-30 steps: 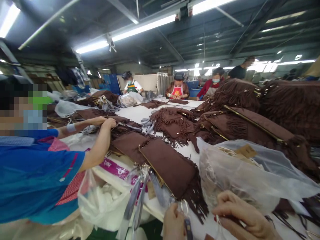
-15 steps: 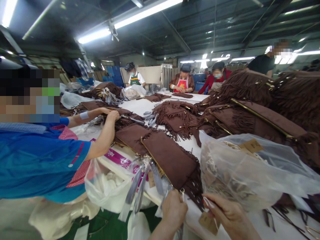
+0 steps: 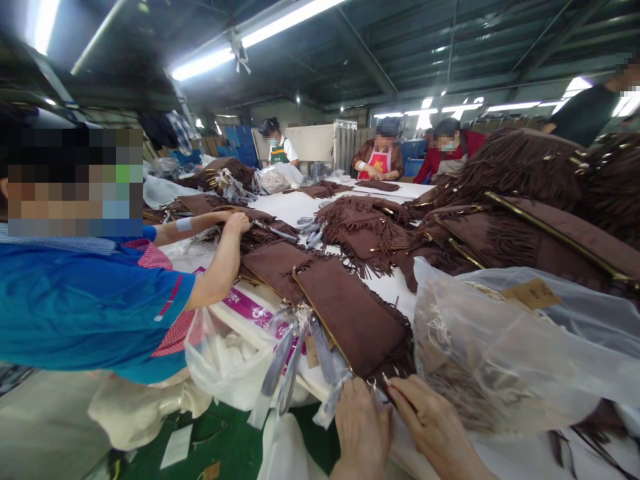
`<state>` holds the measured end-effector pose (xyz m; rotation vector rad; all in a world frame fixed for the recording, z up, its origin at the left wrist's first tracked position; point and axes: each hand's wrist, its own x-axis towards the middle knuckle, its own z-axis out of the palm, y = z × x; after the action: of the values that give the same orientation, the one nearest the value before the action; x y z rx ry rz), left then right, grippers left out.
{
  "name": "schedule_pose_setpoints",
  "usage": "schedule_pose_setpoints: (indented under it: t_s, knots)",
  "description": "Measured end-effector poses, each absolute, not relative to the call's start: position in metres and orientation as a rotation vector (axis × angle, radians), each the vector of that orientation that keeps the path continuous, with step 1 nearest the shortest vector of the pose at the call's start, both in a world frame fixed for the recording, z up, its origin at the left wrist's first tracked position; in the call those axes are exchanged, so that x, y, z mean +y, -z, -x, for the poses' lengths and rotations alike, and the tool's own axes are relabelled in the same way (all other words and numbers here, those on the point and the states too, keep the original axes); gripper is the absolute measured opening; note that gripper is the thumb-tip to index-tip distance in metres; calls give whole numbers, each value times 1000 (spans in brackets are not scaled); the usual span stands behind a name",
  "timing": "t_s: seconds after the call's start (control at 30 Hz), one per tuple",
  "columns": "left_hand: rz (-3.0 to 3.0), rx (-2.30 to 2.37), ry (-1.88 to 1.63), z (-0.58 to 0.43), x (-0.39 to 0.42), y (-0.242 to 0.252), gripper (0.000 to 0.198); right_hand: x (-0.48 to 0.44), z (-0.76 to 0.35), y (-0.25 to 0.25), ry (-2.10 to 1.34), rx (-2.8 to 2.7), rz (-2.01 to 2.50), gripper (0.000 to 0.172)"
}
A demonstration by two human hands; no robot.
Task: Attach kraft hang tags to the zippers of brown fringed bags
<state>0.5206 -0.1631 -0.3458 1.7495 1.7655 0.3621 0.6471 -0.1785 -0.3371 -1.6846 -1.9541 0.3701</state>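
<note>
- Both of the person's hands meet at the lower middle of the frame, at the near corner of a brown fringed pouch (image 3: 350,317) that lies flat on the worktop (image 3: 300,212).
- The left hand (image 3: 363,430) is curled, its fingers bunched together and seemingly pinching a small metal ring (image 3: 373,383) at that corner.
- The right hand (image 3: 430,427) lies just beside it, fingers stretched out and close together with the tips touching the fringe by the ring. Whether they grip anything I cannot tell.
- The step in hand looks like fine work on the ring at the pouch's corner, both hands sharing one small spot.
- Any further move here calls for a tight fingertip pinch and a steady pouch, since the ring is small and fringe crowds it.
- Grey ribbons (image 3: 290,353) and a paper tag (image 3: 311,350) hang off the worktop edge just left of the hands.
- A clear plastic bag (image 3: 500,360) bulges at the right of the frame, touching the pouch's far side.
- At the left of the frame a co-worker in a blue shirt (image 3: 90,307) reaches a hand (image 3: 239,222) onto other brown pouches, well apart from the person's own.
- More fringed pouches (image 3: 365,233) are piled across the middle and right, and other people sit at the far end.
</note>
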Motion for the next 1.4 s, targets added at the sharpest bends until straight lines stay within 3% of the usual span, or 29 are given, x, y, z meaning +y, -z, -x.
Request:
schedule_pose_setpoints:
  t_s: [0.27,0.5,0.67,0.83,1.0,1.4]
  knots:
    - [-1629,1744,-487,-505,-161,347,14,-178,-653,330,-260,-2120,1717,27]
    - [-554,1585,-563,-503,-156,353,18,-171,-632,319,-257,-2337,1750,27]
    - [-853,1522,-736,-491,-157,362,5,-164,-631,319,-225,-2439,1729,21]
    - [-1049,1445,-797,-485,-159,365,10,-160,-628,318,-34,-2447,1566,17]
    - [-1093,1459,-742,-484,-156,357,10,-161,-625,320,129,-2374,1365,24]
    - [-975,1436,-782,-486,-154,349,8,-166,-626,313,155,-2467,1337,22]
